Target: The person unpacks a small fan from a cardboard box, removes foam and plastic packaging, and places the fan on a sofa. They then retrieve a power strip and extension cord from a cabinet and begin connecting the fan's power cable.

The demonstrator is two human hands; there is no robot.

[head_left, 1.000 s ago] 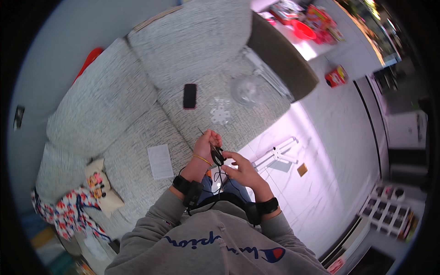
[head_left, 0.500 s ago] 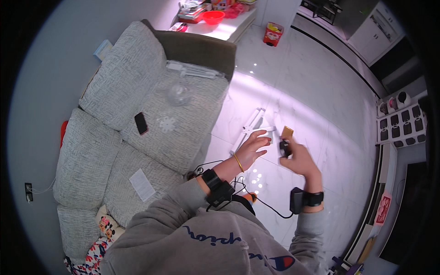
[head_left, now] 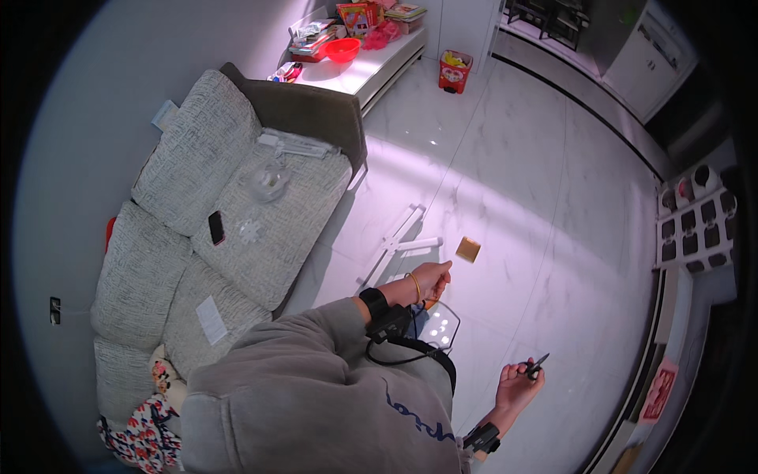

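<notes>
My right hand (head_left: pixel 517 389) is off to the right over the floor, palm partly turned up, closed around black scissors (head_left: pixel 537 366) with the pointed end sticking out past the fingers. My left hand (head_left: pixel 432 280) is in front of my body, fingers pressed together; what they hold, if anything, is too small to make out. Just beyond its fingertips a brown-gold square (head_left: pixel 467 250) appears to lie on the floor, apart from the hand. A white frame of crossed bars (head_left: pixel 403 244) rests on the tiles ahead of my left hand.
To the left a grey sofa (head_left: pixel 276 237) holds a phone (head_left: pixel 216 227), clear plastic packaging (head_left: pixel 269 182), wrapped white parts (head_left: pixel 296 145) and a paper sheet (head_left: pixel 211 320). A red bin (head_left: pixel 455 73) stands beyond, near a white bench (head_left: pixel 379 67). A black cable (head_left: pixel 403 362) hangs by my waist.
My right hand has swung outward and back toward me with the scissors, away from the brown-gold square. My left hand has gone from spread fingers to closed. The view has shifted.
</notes>
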